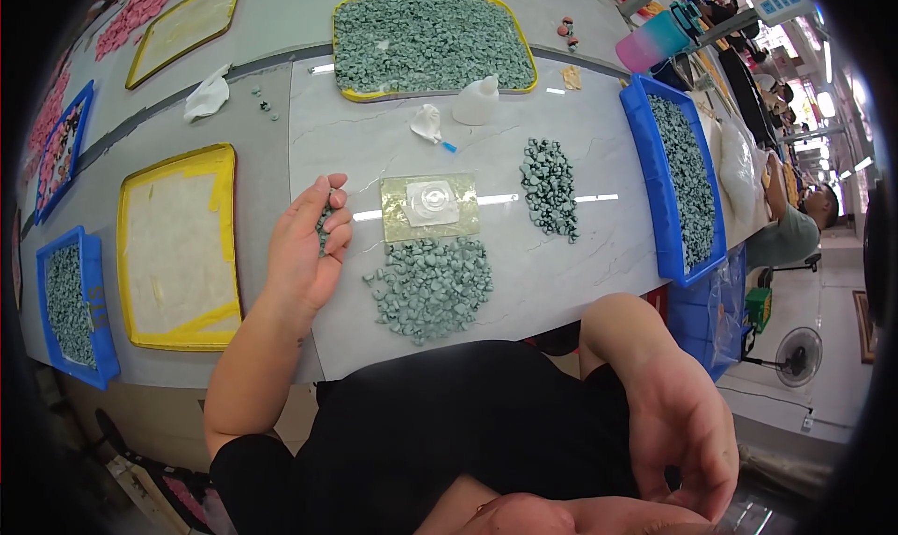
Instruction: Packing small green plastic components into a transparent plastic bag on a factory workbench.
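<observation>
Holding green pieces (325,228) in your half-closed left hand (304,236) over the marbled bench (580,282), you have your right hand (685,423) loosely curled, contents unclear, a blue tray (645,180) and fan (800,356) beyond.

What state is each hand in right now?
Left hand: curled around small green pieces.
Right hand: loosely curled; whether it holds anything cannot be told.

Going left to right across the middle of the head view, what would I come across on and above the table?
Blue bin, yellow-edged tray, left hand with small green pieces, translucent square pad, dark green pile, larger blue tray.
</observation>
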Motion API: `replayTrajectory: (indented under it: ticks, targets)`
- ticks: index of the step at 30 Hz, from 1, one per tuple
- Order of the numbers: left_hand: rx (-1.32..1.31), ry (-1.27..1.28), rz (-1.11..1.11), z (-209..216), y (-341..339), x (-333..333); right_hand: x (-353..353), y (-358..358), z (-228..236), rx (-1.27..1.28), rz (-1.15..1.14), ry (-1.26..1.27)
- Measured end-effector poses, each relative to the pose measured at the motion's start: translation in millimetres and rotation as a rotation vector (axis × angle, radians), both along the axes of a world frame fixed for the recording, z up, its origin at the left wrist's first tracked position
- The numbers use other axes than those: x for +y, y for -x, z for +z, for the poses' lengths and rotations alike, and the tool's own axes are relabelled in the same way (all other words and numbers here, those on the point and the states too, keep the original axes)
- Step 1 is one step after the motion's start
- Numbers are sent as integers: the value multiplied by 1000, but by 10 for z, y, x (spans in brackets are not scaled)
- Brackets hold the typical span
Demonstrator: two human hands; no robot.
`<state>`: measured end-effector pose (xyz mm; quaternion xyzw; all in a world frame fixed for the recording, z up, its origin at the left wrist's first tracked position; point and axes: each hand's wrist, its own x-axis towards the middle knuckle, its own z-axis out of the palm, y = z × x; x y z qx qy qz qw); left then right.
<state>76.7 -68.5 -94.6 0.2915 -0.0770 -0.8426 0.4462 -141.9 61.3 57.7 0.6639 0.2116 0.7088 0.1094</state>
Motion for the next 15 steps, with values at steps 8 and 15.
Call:
replayTrajectory:
  ticks: [8,15]
  targets:
    - [-119,23,47,21,13,14,21,-24,-61,-2,-7,-43]
    - [-79,36,35,30,-20,26,38,-20,-12,-7,14,10]
